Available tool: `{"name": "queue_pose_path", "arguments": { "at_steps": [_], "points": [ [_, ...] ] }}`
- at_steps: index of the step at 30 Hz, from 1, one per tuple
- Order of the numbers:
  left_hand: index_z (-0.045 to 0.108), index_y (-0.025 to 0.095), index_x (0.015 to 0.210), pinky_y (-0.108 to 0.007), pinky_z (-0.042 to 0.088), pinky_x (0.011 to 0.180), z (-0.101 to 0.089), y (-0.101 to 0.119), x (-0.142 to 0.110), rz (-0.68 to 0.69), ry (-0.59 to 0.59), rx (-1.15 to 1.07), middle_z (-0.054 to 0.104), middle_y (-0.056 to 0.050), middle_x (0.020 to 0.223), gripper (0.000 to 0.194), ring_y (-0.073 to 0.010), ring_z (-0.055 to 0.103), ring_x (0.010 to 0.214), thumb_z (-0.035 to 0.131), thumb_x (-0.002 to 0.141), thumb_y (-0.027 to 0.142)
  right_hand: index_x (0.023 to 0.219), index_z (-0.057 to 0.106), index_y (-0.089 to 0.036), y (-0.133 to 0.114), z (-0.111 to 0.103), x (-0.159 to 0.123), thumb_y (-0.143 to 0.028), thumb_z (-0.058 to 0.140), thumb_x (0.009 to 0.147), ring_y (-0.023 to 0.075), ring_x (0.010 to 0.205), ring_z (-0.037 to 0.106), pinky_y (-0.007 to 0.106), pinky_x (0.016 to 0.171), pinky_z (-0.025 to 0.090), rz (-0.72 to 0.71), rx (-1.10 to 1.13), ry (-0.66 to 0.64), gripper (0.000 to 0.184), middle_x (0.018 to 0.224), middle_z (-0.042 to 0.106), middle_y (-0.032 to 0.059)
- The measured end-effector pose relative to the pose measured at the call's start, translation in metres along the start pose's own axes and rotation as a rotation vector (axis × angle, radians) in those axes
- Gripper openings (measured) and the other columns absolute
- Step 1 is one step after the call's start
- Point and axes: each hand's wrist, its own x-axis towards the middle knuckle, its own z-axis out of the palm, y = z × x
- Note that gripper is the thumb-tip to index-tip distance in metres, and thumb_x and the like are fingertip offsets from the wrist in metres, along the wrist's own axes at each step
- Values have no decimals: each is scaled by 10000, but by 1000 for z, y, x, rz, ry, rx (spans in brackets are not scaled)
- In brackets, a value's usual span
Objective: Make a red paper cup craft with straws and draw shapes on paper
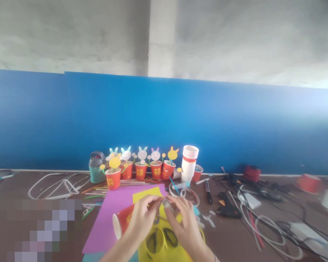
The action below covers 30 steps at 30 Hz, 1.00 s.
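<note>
My left hand is closed in a pinch, its fingertips meeting those of my right hand. What the left fingers hold is too small to make out. A small, clear greyish piece shows in the pinch of my right hand; its kind is blurred. Behind my left wrist, a red paper cup lies tipped on its side. Below both hands is a yellow sheet, on which scissors with dark-edged handle loops rest. Purple paper spreads out on the left.
Several red cups with paper animal heads stand at the back, beside a tall stack of white cups and a teal container. To the right lie a black marker, a black glue gun and tangled cables.
</note>
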Motion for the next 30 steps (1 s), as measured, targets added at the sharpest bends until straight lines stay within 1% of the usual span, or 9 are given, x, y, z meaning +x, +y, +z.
{"name": "queue_pose_path", "arguments": {
  "at_steps": [3,7,10,12,14,17,20,27,30],
  "points": [
    [719,147,931,-255,451,638,1,1,0,-26,-24,-70,712,-72,834,372,-204,621,747,575,824,472,1027,655,-253,-1,0,1,-326,555,865,218,768,608,364,767,434,5,-10,15,204,822,670,28],
    [697,117,895,-233,424,569,1,5,0,-152,-121,-221,666,-58,745,430,-145,581,617,604,783,522,984,667,-250,1,1,2,-329,550,876,227,803,603,370,782,415,-9,-9,5,177,827,675,31],
    [658,124,956,-216,404,529,2,10,-2,-245,-146,-297,646,-40,769,452,-101,543,545,634,746,525,976,667,-243,3,2,1,-314,570,868,229,819,596,377,794,400,-24,-20,19,161,818,671,30],
    [639,134,967,-214,397,507,3,11,-2,-263,-150,-307,634,-30,776,453,-92,523,521,634,742,527,962,668,-241,2,3,1,-304,581,865,228,820,595,377,793,394,-50,-33,30,145,809,673,27],
    [639,131,887,-218,392,501,3,8,-2,-237,-122,-251,616,-21,730,424,-102,517,527,629,745,530,973,665,-244,2,3,1,-286,593,858,227,826,594,377,792,389,-95,-49,12,142,806,681,21],
    [641,127,726,-220,388,543,3,1,1,-163,-15,-146,596,-22,669,370,-128,525,603,642,748,496,1051,647,-254,3,7,-1,-252,633,823,237,868,593,386,808,385,-165,-67,-11,228,849,700,18],
    [656,133,693,-224,393,591,2,-2,2,-167,46,-222,606,-22,665,331,-139,528,652,690,715,462,1077,639,-245,8,11,-2,-233,681,777,251,908,591,393,823,388,-165,-80,32,304,887,706,27],
    [610,148,629,-227,402,550,3,4,-2,-504,44,-648,568,25,555,321,-105,510,520,815,566,387,1051,642,-246,12,10,-3,-295,684,792,256,942,582,395,842,377,-153,-82,24,266,917,718,24],
    [613,142,620,-230,406,544,4,4,-3,-552,31,-701,568,25,536,355,-111,524,515,850,503,379,1058,641,-262,11,10,-3,-295,673,803,249,936,582,392,844,372,-163,-68,-7,259,926,719,17]
  ]
}}
